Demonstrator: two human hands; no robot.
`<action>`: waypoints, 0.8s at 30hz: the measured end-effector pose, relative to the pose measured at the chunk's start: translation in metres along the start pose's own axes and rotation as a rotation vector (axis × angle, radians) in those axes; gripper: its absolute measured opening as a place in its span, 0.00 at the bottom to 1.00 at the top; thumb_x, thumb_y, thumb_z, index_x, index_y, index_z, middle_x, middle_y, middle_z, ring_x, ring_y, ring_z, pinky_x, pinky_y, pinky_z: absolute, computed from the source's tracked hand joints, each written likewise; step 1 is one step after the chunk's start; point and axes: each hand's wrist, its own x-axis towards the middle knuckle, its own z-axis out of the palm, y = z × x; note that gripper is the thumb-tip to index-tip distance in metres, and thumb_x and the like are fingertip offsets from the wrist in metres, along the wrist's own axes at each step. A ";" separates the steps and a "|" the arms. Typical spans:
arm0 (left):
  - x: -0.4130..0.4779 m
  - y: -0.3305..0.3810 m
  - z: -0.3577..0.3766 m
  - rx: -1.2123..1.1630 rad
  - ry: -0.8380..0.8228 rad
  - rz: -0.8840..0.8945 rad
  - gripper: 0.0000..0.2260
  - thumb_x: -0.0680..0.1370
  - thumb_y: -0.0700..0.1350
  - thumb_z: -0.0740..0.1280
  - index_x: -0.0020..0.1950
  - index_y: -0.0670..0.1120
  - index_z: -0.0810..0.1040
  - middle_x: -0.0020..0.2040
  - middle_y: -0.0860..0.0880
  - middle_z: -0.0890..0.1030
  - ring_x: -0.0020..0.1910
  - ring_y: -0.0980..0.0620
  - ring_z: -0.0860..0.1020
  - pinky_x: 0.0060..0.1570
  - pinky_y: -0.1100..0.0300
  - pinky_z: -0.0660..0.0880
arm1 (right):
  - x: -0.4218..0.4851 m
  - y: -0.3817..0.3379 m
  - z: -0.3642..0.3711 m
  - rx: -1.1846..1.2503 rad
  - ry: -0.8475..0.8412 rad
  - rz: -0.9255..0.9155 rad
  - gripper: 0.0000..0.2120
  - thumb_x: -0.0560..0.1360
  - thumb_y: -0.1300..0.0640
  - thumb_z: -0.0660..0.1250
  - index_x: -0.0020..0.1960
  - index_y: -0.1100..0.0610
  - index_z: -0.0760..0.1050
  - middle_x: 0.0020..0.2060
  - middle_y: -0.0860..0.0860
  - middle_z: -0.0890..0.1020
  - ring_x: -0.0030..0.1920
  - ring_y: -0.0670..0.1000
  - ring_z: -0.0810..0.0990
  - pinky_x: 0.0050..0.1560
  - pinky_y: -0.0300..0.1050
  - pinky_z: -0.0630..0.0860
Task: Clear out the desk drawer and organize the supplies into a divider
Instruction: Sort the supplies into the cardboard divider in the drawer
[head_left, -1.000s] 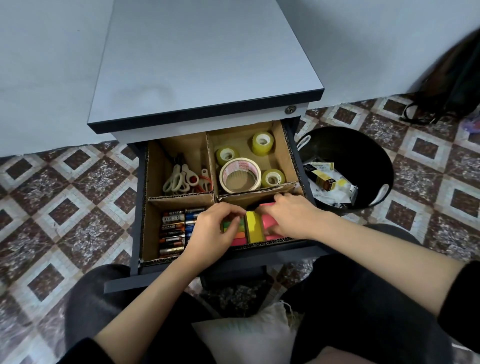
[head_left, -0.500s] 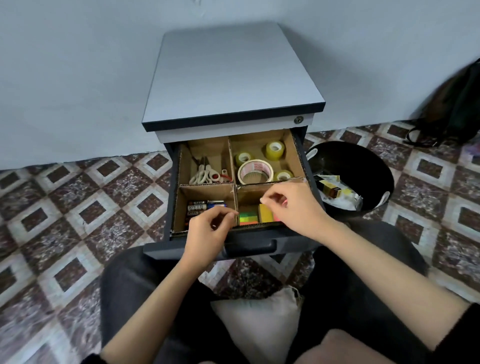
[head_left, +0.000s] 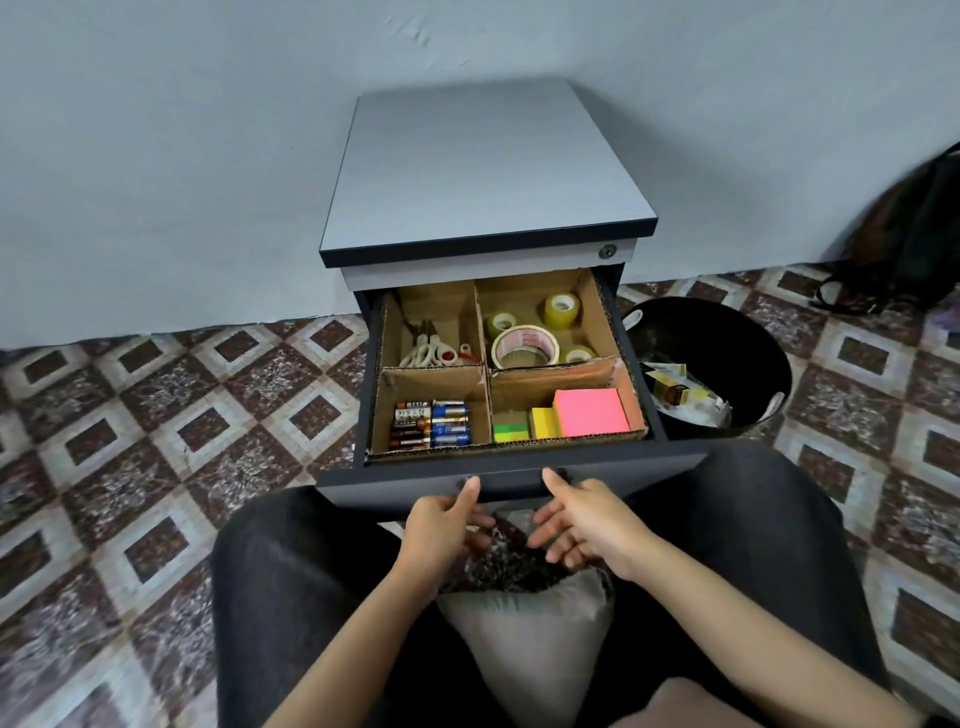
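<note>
From the head view, a drawer stands open from a grey-topped cabinet set against the wall, with a round lock at the upper right corner of the cabinet's front. A cardboard divider fills the drawer and splits it into four compartments. The far left one holds scissors. The far right one holds a wide tape roll with reddish print on its core, too small to read, and three small yellow tape rolls around it. In the near left compartment lie batteries side by side; their labels show white and blue print that cannot be read. The near right compartment holds a pink sticky-note block, a yellow block touching its left side, and a green block just beside that. Both hands hang just below the drawer's dark front panel, between the knees. The left hand is relaxed and holds nothing, its thumb raised to the panel's lower edge; the right hand is likewise loose and holds nothing. A black bin sits just beside the drawer's right edge, with yellow packaging inside whose print is illegible. Patterned floor spreads wide to the left. A pale cushion lies between the legs, under the hands.
</note>
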 end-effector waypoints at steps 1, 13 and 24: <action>0.000 0.001 0.002 -0.078 -0.007 -0.025 0.16 0.79 0.51 0.61 0.42 0.40 0.79 0.37 0.46 0.83 0.27 0.56 0.78 0.26 0.69 0.68 | 0.002 0.001 0.002 0.020 0.021 -0.006 0.24 0.81 0.45 0.53 0.43 0.64 0.75 0.31 0.56 0.83 0.22 0.49 0.75 0.20 0.37 0.68; 0.012 0.011 0.014 -0.260 -0.010 -0.073 0.14 0.80 0.48 0.61 0.38 0.40 0.76 0.32 0.48 0.78 0.30 0.55 0.76 0.28 0.66 0.67 | 0.023 -0.005 0.005 0.230 0.075 -0.032 0.19 0.82 0.49 0.54 0.43 0.62 0.73 0.28 0.53 0.81 0.25 0.49 0.75 0.23 0.38 0.70; 0.068 0.055 0.011 -0.246 0.020 -0.074 0.15 0.80 0.47 0.61 0.37 0.41 0.74 0.31 0.48 0.77 0.30 0.53 0.76 0.22 0.69 0.66 | 0.066 -0.051 -0.002 0.233 0.144 -0.104 0.18 0.82 0.50 0.54 0.43 0.61 0.73 0.32 0.54 0.81 0.26 0.49 0.75 0.26 0.38 0.71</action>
